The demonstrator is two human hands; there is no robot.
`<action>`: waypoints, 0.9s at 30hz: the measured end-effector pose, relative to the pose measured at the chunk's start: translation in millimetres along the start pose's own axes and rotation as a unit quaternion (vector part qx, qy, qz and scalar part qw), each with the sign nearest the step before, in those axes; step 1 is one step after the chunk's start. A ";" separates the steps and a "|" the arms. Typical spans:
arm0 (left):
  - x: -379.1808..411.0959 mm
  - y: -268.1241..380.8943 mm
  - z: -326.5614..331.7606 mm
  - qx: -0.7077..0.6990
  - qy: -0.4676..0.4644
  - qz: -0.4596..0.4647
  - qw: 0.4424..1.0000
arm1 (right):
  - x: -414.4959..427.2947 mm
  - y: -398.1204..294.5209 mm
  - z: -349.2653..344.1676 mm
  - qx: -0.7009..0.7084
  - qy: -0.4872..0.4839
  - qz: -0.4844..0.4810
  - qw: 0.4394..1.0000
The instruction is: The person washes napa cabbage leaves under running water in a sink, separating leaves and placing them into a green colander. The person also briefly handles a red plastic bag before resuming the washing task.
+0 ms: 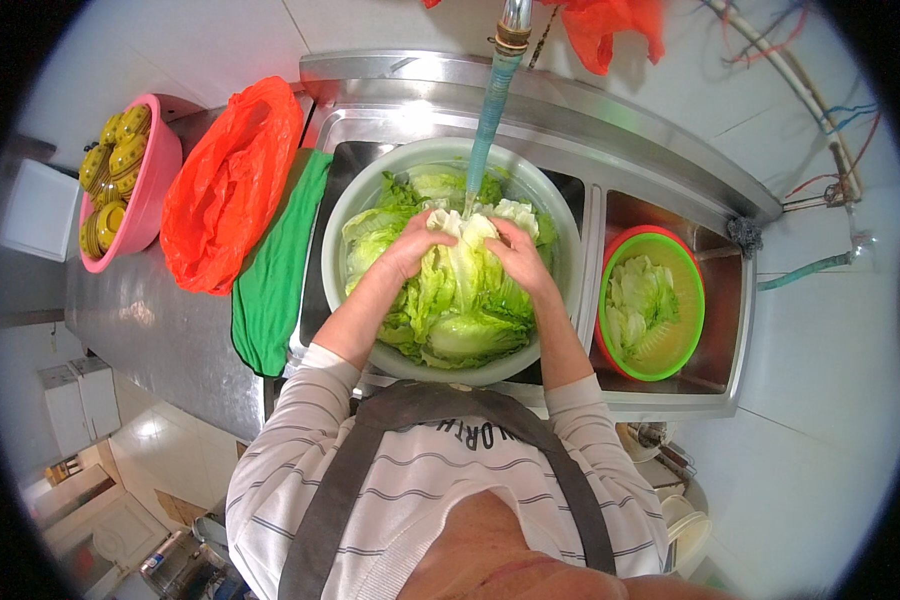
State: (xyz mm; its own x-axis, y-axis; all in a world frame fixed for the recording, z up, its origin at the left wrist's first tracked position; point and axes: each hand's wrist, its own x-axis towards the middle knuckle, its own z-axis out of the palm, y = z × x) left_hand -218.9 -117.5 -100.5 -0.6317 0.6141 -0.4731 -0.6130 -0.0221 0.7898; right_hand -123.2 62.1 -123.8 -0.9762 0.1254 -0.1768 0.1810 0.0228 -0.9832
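Observation:
A large pale plastic basin stands over the left sink, full of lettuce and water. My left hand and my right hand hold a bunch of lettuce leaves between them, the pale base ends towards the tap. Water runs onto these leaves from a blue-green hose fixed to a metal tap. More lettuce lies in the basin below and around my hands. Some fingertips are hidden by the leaves.
In the right sink, a green colander within a red one holds lettuce leaves. On the left counter are a green cloth, a red plastic bag and a pink basin of yellow patterned bowls. A scouring pad sits at the sink's right edge.

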 end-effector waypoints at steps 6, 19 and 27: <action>1.8 -1.1 5.7 0.087 0.009 0.053 0.995 | 5.9 3.4 7.8 0.021 0.010 -0.015 1.000; 9.0 2.7 -7.8 0.107 -0.003 -0.010 0.994 | 14.2 10.3 -10.5 0.012 -0.058 -0.044 0.997; 14.3 2.4 -0.3 0.117 0.009 0.026 0.993 | 12.7 -23.5 -3.0 -0.016 -0.089 0.042 0.995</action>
State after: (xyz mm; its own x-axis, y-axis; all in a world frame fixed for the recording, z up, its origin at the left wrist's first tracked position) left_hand -229.6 -109.0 -105.4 -0.6689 0.6025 -0.4354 -0.4541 0.1327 0.8810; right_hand -139.5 66.1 -102.8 -0.9626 -0.0484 -0.2664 0.2640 0.0506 -0.9632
